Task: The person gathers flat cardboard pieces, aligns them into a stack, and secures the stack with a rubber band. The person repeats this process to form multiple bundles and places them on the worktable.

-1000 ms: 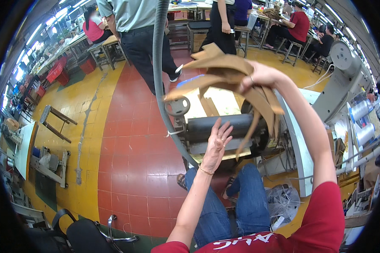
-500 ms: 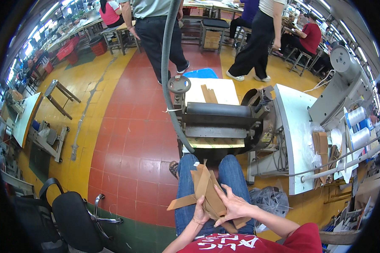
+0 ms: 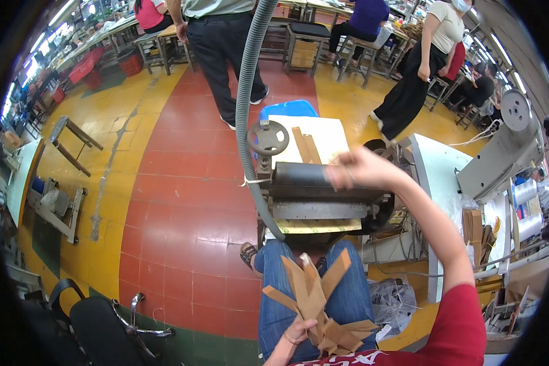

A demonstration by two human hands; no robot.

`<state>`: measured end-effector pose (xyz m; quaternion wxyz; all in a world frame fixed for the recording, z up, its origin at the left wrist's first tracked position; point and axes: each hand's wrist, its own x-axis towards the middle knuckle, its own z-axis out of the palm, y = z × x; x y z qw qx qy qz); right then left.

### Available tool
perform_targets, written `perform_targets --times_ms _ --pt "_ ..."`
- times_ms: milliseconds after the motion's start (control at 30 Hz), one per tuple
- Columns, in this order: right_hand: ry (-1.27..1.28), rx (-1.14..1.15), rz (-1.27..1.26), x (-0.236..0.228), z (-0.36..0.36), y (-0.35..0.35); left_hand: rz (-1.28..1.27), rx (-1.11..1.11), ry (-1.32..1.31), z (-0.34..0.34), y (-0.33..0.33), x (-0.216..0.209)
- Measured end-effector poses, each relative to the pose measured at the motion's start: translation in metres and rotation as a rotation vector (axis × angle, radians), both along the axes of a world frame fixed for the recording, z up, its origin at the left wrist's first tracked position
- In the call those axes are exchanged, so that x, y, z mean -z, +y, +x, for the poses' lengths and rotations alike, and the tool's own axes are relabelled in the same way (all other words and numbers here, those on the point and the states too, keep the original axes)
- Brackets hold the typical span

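The floor of red and yellow tiles (image 3: 183, 201) fills the largest part of the frame. On it, near the centre, stands a dark metal machine (image 3: 320, 210). To the right of the machine there is a white flat-topped bench (image 3: 436, 161). The ribbed grey hose (image 3: 245, 91) comes down from the upper edge, at the left side of the machine. A white flat sheet (image 3: 332, 137) lies behind the smooth black roller (image 3: 299, 174). In the lower middle, a loose bundle of flat brown strips (image 3: 313, 299) rests over the blue jeans (image 3: 274, 262), with its ends spread like a fan. The right hand (image 3: 363, 168) appears before the right part of the roller, fingers bent and blurred; I cannot tell if its grip is empty. The left hand (image 3: 299, 329) has its grip closed on the bundle's lower part. Two narrow brown strips (image 3: 311, 149) lie on the sheet.
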<state>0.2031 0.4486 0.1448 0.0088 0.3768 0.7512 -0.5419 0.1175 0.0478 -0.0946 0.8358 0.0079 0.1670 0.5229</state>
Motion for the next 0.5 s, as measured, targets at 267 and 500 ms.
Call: perform_targets --times_ms 267,500 --pt "-0.993 0.151 0.252 0.208 -0.092 0.181 0.020 0.185 0.223 -0.003 -0.015 0.002" --pt "-1.024 0.240 0.064 0.306 -0.083 0.231 -0.056 0.183 0.208 -0.013 -0.004 -0.004"
